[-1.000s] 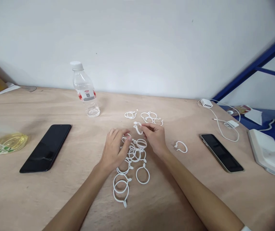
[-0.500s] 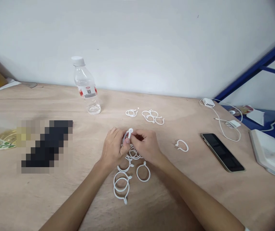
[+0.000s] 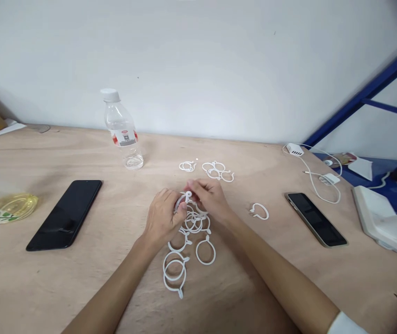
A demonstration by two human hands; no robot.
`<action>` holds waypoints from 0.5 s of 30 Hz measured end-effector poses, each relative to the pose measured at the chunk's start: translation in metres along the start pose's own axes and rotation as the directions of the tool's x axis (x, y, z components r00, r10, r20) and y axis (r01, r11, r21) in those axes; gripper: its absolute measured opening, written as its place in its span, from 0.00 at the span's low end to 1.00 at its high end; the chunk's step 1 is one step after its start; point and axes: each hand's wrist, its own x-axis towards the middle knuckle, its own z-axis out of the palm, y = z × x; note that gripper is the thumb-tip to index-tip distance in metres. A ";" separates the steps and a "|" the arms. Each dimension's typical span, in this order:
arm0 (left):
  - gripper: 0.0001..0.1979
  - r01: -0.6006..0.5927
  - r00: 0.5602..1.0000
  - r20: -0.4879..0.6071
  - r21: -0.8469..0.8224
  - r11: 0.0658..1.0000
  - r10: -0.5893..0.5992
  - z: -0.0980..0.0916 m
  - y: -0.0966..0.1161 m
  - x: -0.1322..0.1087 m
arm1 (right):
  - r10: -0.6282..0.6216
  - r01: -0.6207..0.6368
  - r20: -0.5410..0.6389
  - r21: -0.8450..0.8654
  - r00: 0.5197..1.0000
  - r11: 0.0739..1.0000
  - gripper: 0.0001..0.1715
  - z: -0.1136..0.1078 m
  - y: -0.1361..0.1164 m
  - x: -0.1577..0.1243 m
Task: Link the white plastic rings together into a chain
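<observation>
My left hand (image 3: 163,214) grips a white plastic ring (image 3: 181,199) with a small round tab at its top, the thumb pressed on its near side. Just right of it, my right hand (image 3: 209,195) is closed in a pinch, its fingertips at the ring's tab; what lies between those fingertips is hidden. A pile of similar white rings (image 3: 194,231) lies on the table under both hands. Nearer to me are two overlapping rings (image 3: 164,278) and a single ring (image 3: 205,264). Off to the right lies one open ring (image 3: 267,214).
Behind my hands lie two small groups of rings, the left group (image 3: 181,168) and the right group (image 3: 233,178). A water bottle (image 3: 124,139) stands at back left. A black phone (image 3: 64,215) lies left, another phone (image 3: 316,220) right, near a cable (image 3: 316,189) and white stand (image 3: 372,218).
My right fingertips have risen slightly to the ring's tab and no longer hide the pile below. The left hand keeps hold of the ring. The whole view has shifted a little.
</observation>
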 end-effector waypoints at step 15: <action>0.20 0.106 0.992 -0.070 0.043 0.993 -0.103 -0.001 0.007 -0.001 | -0.141 0.026 -0.157 -0.574 0.977 0.818 0.14 -0.014 0.024 0.065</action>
